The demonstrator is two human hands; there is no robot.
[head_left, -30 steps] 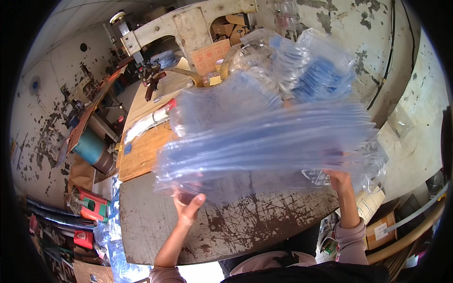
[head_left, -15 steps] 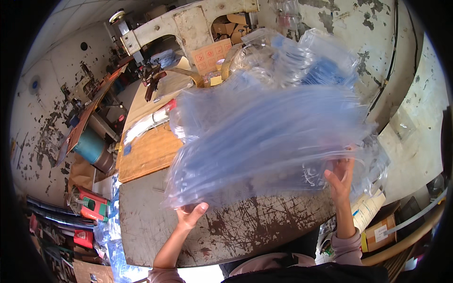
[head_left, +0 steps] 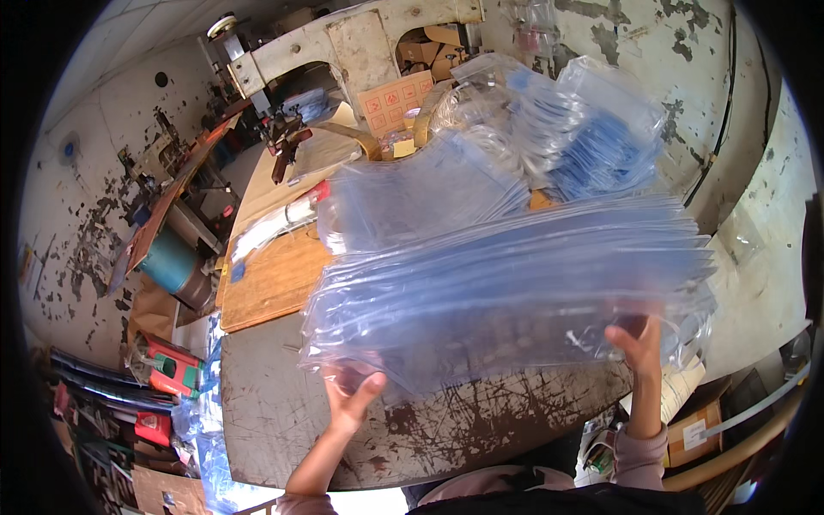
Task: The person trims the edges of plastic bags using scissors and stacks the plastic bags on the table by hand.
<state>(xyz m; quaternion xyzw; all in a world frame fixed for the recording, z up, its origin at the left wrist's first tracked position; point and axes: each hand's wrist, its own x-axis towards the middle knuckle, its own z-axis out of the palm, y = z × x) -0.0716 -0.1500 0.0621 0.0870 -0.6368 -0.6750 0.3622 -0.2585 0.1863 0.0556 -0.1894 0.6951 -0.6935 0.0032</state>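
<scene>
A thick stack of clear, bluish plastic bags (head_left: 506, 292) spans the space between my hands above the worn metal tabletop. My left hand (head_left: 350, 396) grips its near left corner, thumb on the near side and fingers seen partly through the plastic. At the right end my right hand (head_left: 638, 339) holds the stack the same way, its fingers behind the film. The layers fan out along the far edge. Just beyond lies another flat pile of clear bags (head_left: 421, 193), partly covered by the held stack.
More bags (head_left: 601, 146) are heaped at the back right, before a peeling wall. A large pale machine arm (head_left: 343, 51) spans the back. On the left are a wooden board (head_left: 275, 283), a rolled clear plastic bundle (head_left: 279, 221) and a blue drum (head_left: 167, 257). The scratched metal tabletop (head_left: 266, 412) lies nearest me.
The stack, blurred by motion before, is now sharper and sits lower, its far edge nearer to me. My right hand has shifted slightly right and down. Both hands keep their hold.
</scene>
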